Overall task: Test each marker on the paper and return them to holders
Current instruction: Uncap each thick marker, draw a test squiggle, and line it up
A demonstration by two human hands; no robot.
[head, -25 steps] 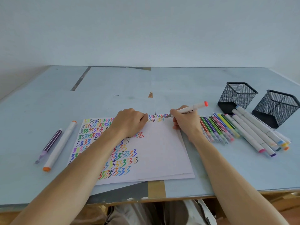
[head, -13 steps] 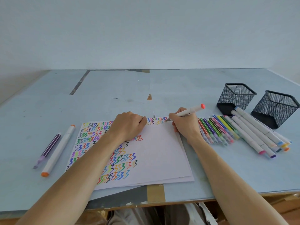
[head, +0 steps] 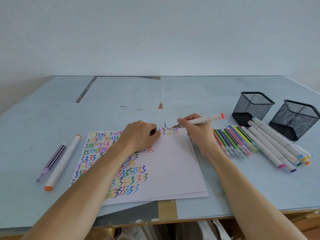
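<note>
A white paper (head: 173, 167) covered with coloured zigzags lies at the table's front. My right hand (head: 197, 134) grips a white marker (head: 206, 120) with an orange-red end, its dark tip touching the top edge of the paper beside the row of small zigzags. My left hand (head: 140, 135) rests as a closed fist on the paper's upper part; something dark shows between its fingers, and I cannot tell what. Two black mesh holders (head: 252, 104) (head: 297, 118) stand at the right, both looking empty.
Several thin coloured markers (head: 232, 141) and several thick white markers (head: 277, 144) lie in rows between the paper and the holders. A purple thin marker (head: 52, 160) and a white orange-capped marker (head: 62, 161) lie left of the paper. The table's front edge is close.
Both hands stay almost where they were, with the marker tip at the paper's top edge. The view has tilted up slightly, so the table sits lower in frame.
</note>
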